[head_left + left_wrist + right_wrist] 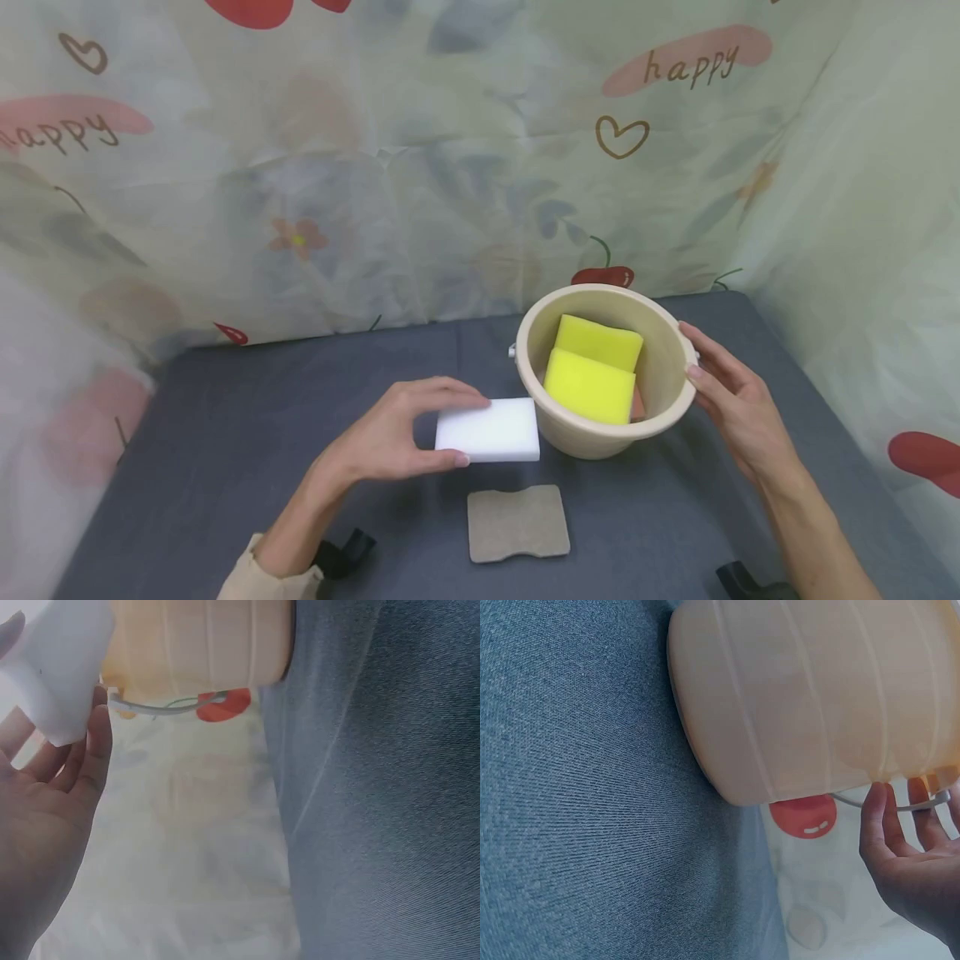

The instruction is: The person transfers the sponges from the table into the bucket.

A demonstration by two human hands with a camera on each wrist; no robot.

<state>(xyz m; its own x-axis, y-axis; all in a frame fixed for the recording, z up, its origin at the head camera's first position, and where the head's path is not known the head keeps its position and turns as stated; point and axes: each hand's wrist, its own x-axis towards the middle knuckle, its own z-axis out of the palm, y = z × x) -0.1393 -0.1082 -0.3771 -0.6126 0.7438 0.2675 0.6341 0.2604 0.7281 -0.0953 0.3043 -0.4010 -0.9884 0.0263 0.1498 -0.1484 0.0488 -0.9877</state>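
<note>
My left hand (397, 425) holds a white sponge block (487, 432) between thumb and fingers, just left of the beige bucket (592, 446) and above the table. In the left wrist view the white sponge block (64, 667) partly hides the fingers. Inside the bucket lean two yellow sponges (591, 387), and a reddish-orange piece (638, 406) shows beside them, mostly hidden. My right hand (738, 400) grips the bucket's right rim. The right wrist view has that hand (915, 855) with its thumb against the bucket wall, near the handle.
A flat grey-brown pad (519, 523) with notched long sides lies on the dark blue tablecloth (300, 433), in front of the bucket. A printed curtain (420, 167) hangs along the table's back edge and at both sides. The bucket's thin handle (165, 710) hangs behind it.
</note>
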